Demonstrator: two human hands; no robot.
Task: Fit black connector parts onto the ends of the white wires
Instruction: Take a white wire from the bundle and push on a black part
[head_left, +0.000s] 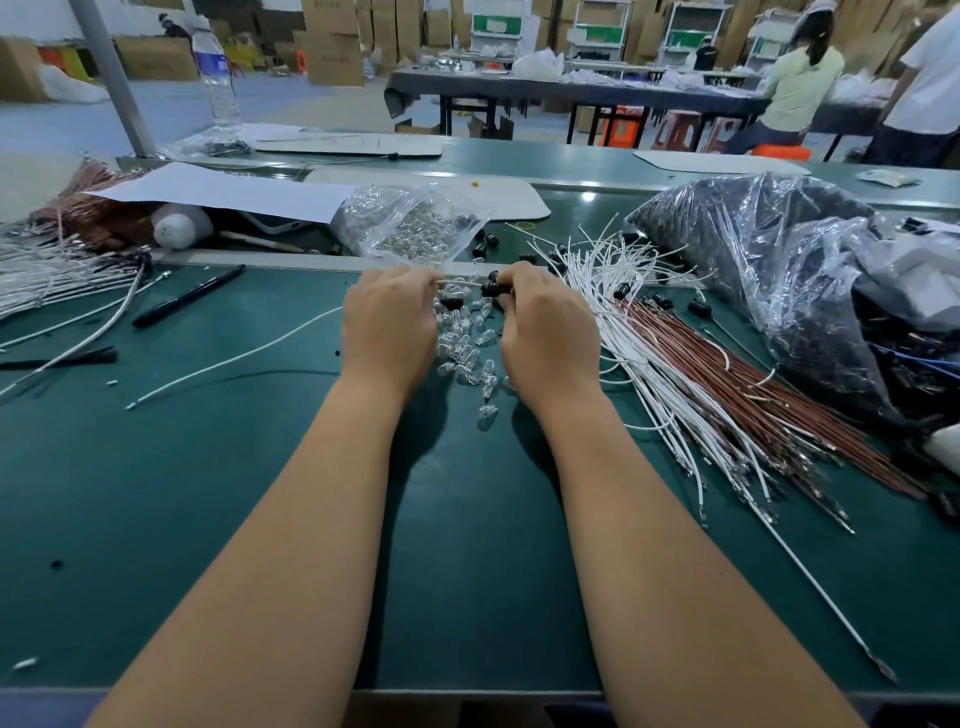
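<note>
My left hand (388, 322) pinches the end of a thin white wire (460, 282) that runs right toward my right hand (545, 325). That hand's curled fingers grip a small black connector part (491, 289) at the wire's tip. Both hands hover over the middle of the green table (234, 467), above a scatter of small clear glass bulbs (467, 348). A fan of loose white wires (639, 332) lies just right of my right hand, with several black connector parts (698, 307) strewn among them. How far the connector sits on the wire is hidden by my fingers.
Brown wires (753, 395) lie beside the white ones. A large crinkled plastic bag (779, 270) fills the right. A clear bag of bulbs (410, 223) sits behind my hands. A black pen (189, 295) and finished white wires (57, 275) lie left; a water bottle (218, 78) stands far back.
</note>
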